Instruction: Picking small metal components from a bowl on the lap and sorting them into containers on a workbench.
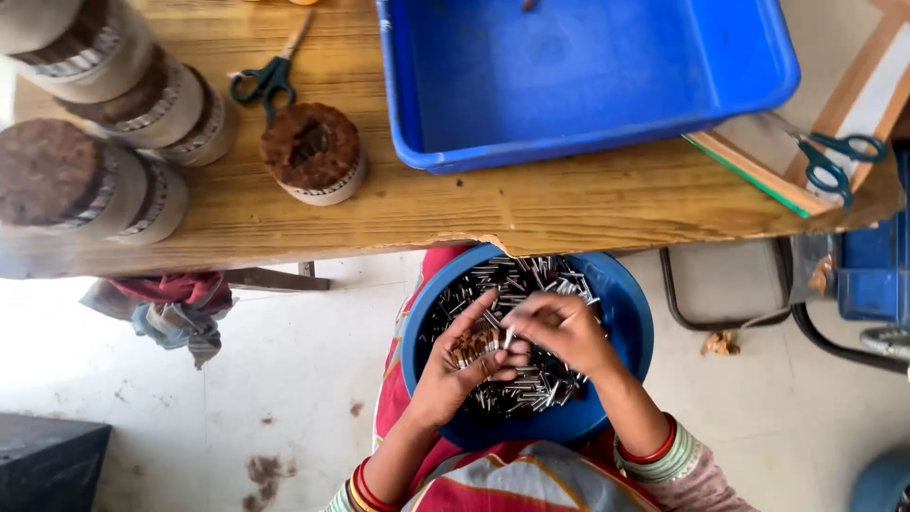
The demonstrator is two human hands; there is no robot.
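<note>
Hidden or unclear: the far edge of the blue bowl (621, 313) runs under the near edge of the wooden desk (455, 204). The blue tray (588, 133) is cut off by the top of the view; a small dark item at its far wall cannot be made out. The rolls at the desk's left end are cut by the frame. Whether the fingertips of the two hands touch cannot be told.

Containers:
- Blue bowl, round, on the person's lap below the desk's near edge: filled with thin silvery sticks (531, 280), loose and crossing.
- Blue tray, rectangular, at the desk's far middle: inside mostly bare.

Hands:
- Left hand (462, 365), over the bowl's middle: fingers curled about a small brown bundle (474, 343) of stick ends.
- Right hand (559, 327), just beside it: fingers narrowed, pinching one pale stick at the bundle.

Other items:
- Brown-topped round bundle (313, 152), upright near the desk's near edge, left of the tray.
- Scissors (268, 78) behind it.
- Second scissors (834, 156) at the desk's right end.
- Cloth heap (171, 303) on the floor below the desk's left part.
</note>
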